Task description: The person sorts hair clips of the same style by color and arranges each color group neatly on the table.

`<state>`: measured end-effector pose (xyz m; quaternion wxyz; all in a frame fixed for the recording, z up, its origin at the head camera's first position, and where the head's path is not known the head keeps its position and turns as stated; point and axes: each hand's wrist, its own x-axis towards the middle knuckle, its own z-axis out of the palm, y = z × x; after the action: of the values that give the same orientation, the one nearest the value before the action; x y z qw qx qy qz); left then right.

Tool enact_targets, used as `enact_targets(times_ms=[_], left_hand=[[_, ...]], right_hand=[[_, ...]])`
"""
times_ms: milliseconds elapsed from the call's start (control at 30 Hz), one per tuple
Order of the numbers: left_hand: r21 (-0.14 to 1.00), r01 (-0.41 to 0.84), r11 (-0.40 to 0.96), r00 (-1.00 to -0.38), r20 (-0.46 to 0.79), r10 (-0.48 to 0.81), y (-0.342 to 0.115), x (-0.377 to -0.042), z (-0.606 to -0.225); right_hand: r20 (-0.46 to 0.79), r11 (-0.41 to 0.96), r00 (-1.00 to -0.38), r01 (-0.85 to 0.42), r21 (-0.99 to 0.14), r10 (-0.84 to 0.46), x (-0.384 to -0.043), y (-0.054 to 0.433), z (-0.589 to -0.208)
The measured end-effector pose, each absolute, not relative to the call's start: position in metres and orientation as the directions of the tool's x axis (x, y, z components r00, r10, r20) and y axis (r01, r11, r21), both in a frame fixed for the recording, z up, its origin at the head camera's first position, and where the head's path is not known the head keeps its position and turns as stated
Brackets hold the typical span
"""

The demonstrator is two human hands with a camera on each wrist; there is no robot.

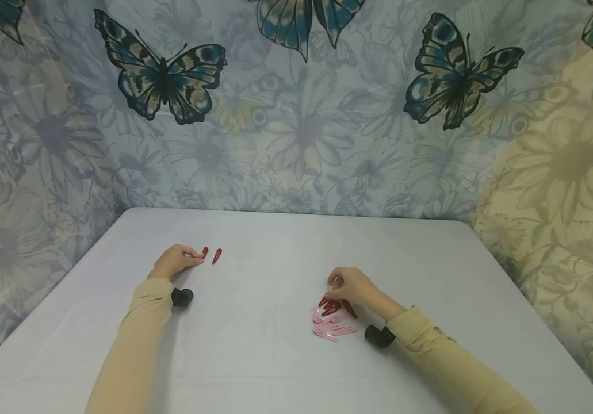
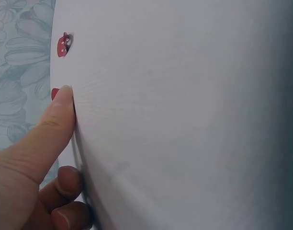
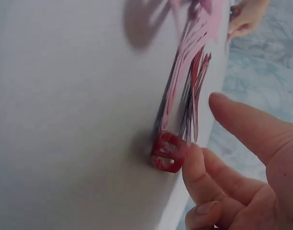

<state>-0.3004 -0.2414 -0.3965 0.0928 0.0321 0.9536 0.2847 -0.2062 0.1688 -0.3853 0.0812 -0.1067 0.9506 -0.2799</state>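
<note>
Two dark red snap hair clips lie near the far left of the table. My left hand [image 1: 176, 260] pinches the nearer red hair clip [image 1: 205, 251] at its end, the thumb [image 2: 60, 108] covering most of it in the left wrist view. Just right of it lies the other red clip [image 1: 217, 256], apart from the hand. My right hand [image 1: 354, 286] is over a pile of clips, thumb and fingers spread apart. In the right wrist view a fingertip touches a red hair clip [image 3: 169, 153] at the pile's edge. Pink hair clips [image 1: 331, 329] lie bunched on the near side, beside several red ones [image 1: 331, 309].
A white table [image 1: 255, 345] spreads under both hands, with its far edge against a wall covering [image 1: 306, 144] of flowers and butterflies. A black wrist camera [image 1: 182, 297] sits on the left wrist, another black camera [image 1: 379, 337] on the right.
</note>
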Motion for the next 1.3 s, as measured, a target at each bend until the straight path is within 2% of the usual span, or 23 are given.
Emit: enact_targets(times_ms=[367,600,833,1100,1300], left_hand=[[0.566,0.029,0.824,-0.983,-0.135,0.127,-0.245,-0.305,-0.402],[0.572,0.028,0.82,-0.98,-0.146,0.135,-0.245,-0.308,-0.404],[0.566,0.019,0.824,-0.978,-0.16,0.132,-0.245,-0.307,-0.401],[0.578,0.018,0.816,-0.977,-0.162,0.136,-0.245,-0.306,-0.398],[0.576,0.034,0.816,-0.977,-0.154,0.149,-0.246,-0.306,-0.399]], right_hand=[[-0.097,0.775,-0.953,-0.173,-0.608,-0.288,-0.211,0.165,-0.391],[-0.175,0.691,-0.905,-0.159,-0.705,-0.387,-0.217,0.167,-0.387],[-0.205,0.684,-0.89,-0.147,-0.714,-0.406,-0.226,0.165,-0.381],[-0.162,0.611,-0.833,-0.242,-0.753,-0.529,-0.239,0.16,-0.378],[-0.182,0.625,-0.856,-0.192,-0.757,-0.484,-0.242,0.152,-0.372]])
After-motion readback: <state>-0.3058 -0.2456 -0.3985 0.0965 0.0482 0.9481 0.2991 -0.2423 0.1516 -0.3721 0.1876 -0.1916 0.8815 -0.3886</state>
